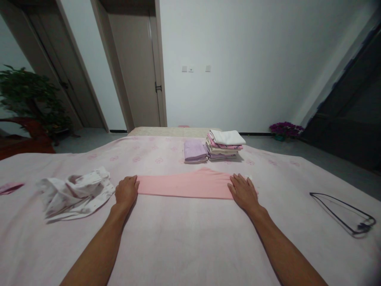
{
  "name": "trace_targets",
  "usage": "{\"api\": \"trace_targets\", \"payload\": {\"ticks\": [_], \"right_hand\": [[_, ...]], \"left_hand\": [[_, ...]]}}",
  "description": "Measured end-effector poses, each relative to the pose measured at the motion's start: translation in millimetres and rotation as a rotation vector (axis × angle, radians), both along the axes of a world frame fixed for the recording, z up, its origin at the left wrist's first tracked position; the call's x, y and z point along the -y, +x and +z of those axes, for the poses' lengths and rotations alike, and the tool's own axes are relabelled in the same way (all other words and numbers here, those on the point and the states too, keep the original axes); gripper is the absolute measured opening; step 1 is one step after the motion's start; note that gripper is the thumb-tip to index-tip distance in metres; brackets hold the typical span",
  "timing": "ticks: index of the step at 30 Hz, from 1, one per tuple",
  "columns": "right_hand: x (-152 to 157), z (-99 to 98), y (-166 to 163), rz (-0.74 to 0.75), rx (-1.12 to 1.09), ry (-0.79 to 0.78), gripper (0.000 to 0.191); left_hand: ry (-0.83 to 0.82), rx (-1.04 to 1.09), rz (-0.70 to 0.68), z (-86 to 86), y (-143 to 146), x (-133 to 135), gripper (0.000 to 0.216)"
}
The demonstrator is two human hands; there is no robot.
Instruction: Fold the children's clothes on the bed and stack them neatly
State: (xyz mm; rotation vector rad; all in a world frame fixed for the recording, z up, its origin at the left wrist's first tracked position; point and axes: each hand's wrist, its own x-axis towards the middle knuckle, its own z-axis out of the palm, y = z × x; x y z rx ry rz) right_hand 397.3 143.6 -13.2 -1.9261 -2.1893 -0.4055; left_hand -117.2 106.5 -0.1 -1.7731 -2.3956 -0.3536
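Note:
A pair of pink pants (181,186), folded lengthwise into a long strip, lies flat across the bed in front of me. At its left end my left hand (127,190) is closed on the cloth, with fingers curled at the edge. My right hand (244,192) rests palm down on the right end, its fingers stretched out over the fabric. Left of my left hand lies a crumpled white garment (77,194) with small marks. Behind the pants sit a folded lilac cloth (195,151) and a stack of folded clothes (226,145) topped by a white one.
The bed is covered by a pale pink sheet (184,242). A black clothes hanger (342,214) lies at the right. A bit of pink cloth (11,188) shows at the far left. Beyond are a wooden chair (29,137), a plant (29,95) and purple flowers (285,129).

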Motion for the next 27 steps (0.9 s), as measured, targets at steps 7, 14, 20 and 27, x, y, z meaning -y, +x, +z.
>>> {"api": "trace_targets", "payload": {"ticks": [7,14,20,27], "right_hand": [[0.1,-3.2,0.8,0.008,-0.011,0.088,0.042],[0.0,-7.4,1.7,0.045,-0.041,0.173,0.037],[2.9,-0.3,1.6,0.186,-0.141,0.276,0.031],[20.5,27.1,-46.0,0.361,-0.79,0.097,0.031]], "left_hand": [[-0.075,-0.007,0.156,9.7,-9.5,7.5,0.051],[-0.1,-0.003,0.134,9.8,-11.8,5.7,0.049],[0.056,0.241,0.105,24.2,5.3,14.6,0.037],[0.419,0.587,-0.221,51.9,76.5,10.7,0.027]]}}
